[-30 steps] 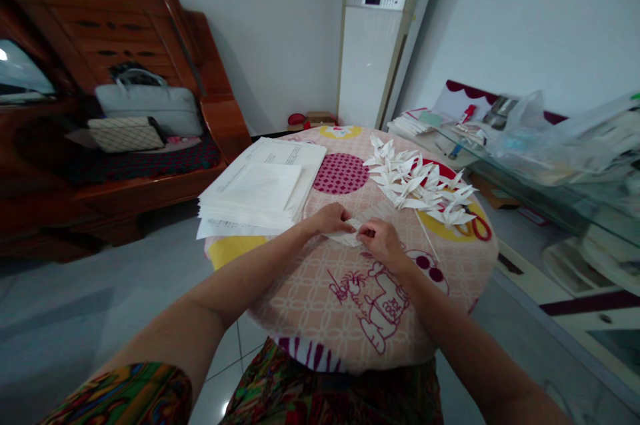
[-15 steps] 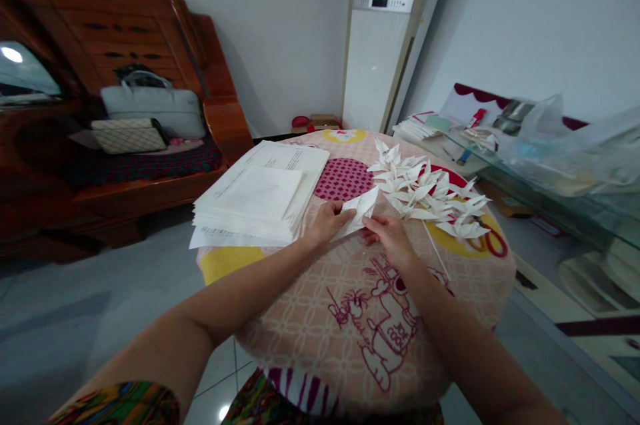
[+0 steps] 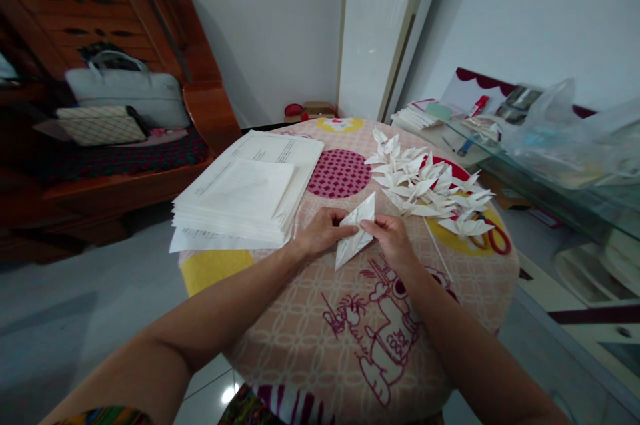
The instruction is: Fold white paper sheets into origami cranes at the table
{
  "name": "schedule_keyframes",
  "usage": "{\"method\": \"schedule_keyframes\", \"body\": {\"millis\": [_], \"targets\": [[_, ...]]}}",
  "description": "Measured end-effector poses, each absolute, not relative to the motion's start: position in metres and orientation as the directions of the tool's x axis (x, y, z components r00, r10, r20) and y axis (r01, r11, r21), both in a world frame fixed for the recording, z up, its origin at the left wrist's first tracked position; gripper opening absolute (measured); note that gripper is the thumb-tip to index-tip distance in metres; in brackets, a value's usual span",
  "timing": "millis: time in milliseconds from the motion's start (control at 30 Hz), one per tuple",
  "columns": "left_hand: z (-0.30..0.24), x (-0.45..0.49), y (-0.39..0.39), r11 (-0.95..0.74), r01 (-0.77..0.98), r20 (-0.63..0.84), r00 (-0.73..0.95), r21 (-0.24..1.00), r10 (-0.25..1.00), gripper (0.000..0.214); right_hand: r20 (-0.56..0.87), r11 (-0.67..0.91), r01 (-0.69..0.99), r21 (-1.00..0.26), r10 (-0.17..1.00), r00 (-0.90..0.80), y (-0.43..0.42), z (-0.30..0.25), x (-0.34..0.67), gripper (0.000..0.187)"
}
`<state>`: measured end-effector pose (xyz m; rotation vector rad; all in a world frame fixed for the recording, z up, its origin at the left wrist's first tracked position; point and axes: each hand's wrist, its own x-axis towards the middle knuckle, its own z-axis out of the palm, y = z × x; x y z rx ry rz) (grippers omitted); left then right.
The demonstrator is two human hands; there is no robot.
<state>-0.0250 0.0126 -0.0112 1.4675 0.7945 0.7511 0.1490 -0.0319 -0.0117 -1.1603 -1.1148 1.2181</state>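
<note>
A folded piece of white paper [image 3: 354, 242], pointed at its top and bottom, is held between both hands over the table. My left hand [image 3: 326, 230] pinches its left side, thumb lying across the front. From the right, my right hand [image 3: 393, 236] grips the other edge with thumb and fingers. Left of the hands lies a stack of white paper sheets [image 3: 240, 188], some printed, with a smaller square sheet [image 3: 255, 188] on top. Several folded paper cranes [image 3: 425, 178] are heaped to the right.
A patterned cloth covers the round table [image 3: 300, 325]. Scissors with red and yellow handles [image 3: 497, 238] and a thin white stick [image 3: 437, 248] lie at its right. Beyond stands a glass-topped table [image 3: 535, 192] with a plastic bag [image 3: 540, 125]. A wooden sofa [image 3: 213, 112] holds bags at left.
The folded paper has turned more upright, and its lower point now shows below the hands. Both hands still grip it. The whole view has shifted slightly.
</note>
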Motion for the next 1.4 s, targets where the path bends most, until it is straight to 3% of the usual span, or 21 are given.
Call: {"method": "schedule_keyframes", "body": {"millis": [300,633,1400], "targets": [[-0.007,-0.019,0.002,0.011,0.048,-0.035,0.538,0.999,0.842,0.044,0.057,0.052,0.038,-0.998,0.984,0.166,-0.037,-0.013,0.149,0.034],[0.002,-0.016,-0.013,-0.01,0.091,-0.042,0.554,0.996,0.832,0.04,0.092,0.13,-0.166,-0.977,0.971,0.221,-0.035,-0.004,0.152,0.029],[0.007,-0.015,-0.024,-0.022,0.015,0.009,0.596,1.0,0.803,0.041,0.077,0.136,-0.169,-0.976,0.946,0.315,-0.044,0.014,0.154,0.015]]}}
